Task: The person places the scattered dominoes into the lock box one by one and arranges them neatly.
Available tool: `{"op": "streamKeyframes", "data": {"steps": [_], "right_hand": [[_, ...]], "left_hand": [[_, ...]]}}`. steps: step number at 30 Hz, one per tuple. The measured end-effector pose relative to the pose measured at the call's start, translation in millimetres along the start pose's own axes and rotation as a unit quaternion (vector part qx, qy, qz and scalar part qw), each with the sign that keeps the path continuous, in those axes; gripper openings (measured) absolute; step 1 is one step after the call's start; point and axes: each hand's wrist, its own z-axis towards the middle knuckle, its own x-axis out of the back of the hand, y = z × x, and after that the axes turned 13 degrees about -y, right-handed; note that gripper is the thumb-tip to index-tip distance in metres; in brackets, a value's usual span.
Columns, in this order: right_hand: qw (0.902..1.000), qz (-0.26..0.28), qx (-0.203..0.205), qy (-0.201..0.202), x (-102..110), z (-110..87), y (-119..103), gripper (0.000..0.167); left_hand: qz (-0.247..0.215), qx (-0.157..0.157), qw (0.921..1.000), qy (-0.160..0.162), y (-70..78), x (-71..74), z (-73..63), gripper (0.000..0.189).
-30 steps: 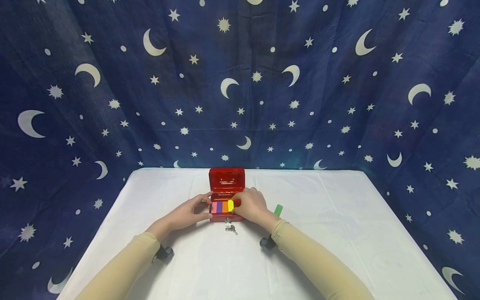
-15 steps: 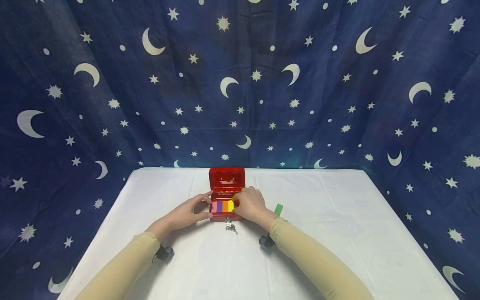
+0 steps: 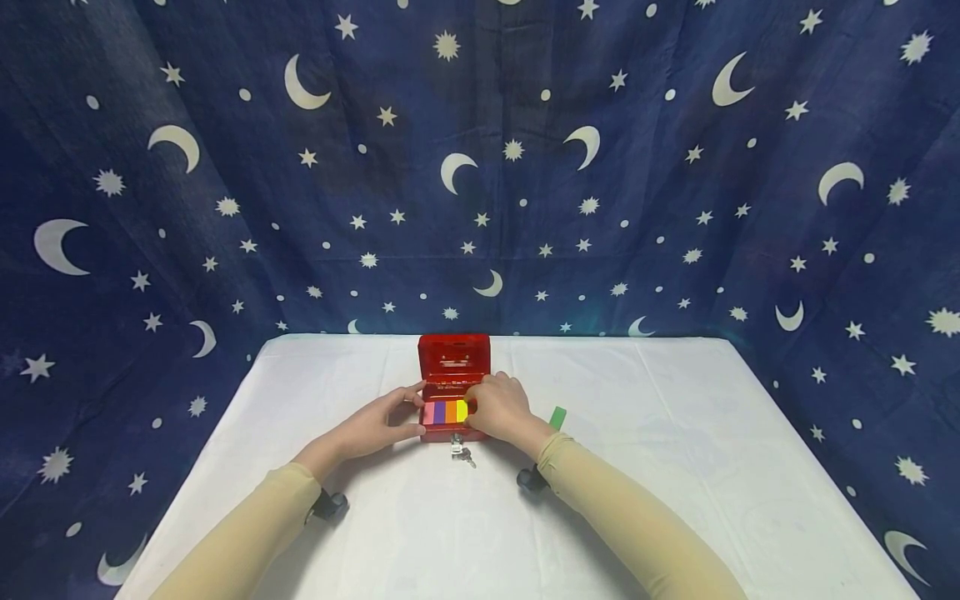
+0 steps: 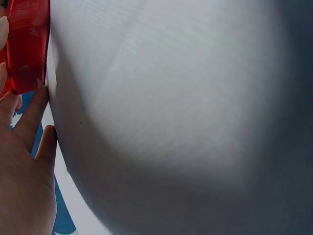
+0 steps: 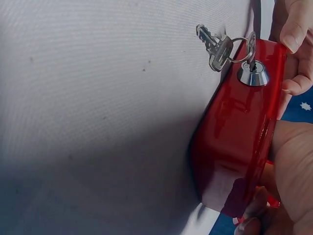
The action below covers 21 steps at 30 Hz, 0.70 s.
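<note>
A red cash box (image 3: pixel 454 435) stands near the table's far edge with its lid (image 3: pixel 453 354) raised. Inside, side by side, lie a pink block (image 3: pixel 429 412), a purple block (image 3: pixel 439 412), an orange block (image 3: pixel 451 412) and a yellow block (image 3: pixel 462 411). My right hand (image 3: pixel 504 410) reaches into the box's right part; thumb and forefinger pinch the yellow block's right side, the fingertips partly hidden. With thumb at the front corner and forefinger at the back, my left hand (image 3: pixel 372 427) holds the box's left end. A key (image 5: pixel 252 51) sits in the front lock, a second key (image 5: pixel 218 51) on its ring.
A green block (image 3: pixel 557 418) lies on the white-covered table (image 3: pixel 420 533), right of the box and just beyond the right wrist. Behind the table hangs a dark blue cloth (image 3: pixel 420 108) with moons and stars.
The yellow block has sunk slightly, level with the other blocks in the row. My right hand has shifted very little, and the left hand keeps its place on the box.
</note>
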Motion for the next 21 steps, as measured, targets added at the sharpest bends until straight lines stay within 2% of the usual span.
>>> {"op": "streamKeyframes", "data": {"steps": [21], "right_hand": [[0.9999,0.009,0.001,-0.008,1.2,-1.2,0.6,0.045]], "left_hand": [[-0.005,-0.006,1.0,-0.005,2.4,0.0,-0.9,0.042]]}}
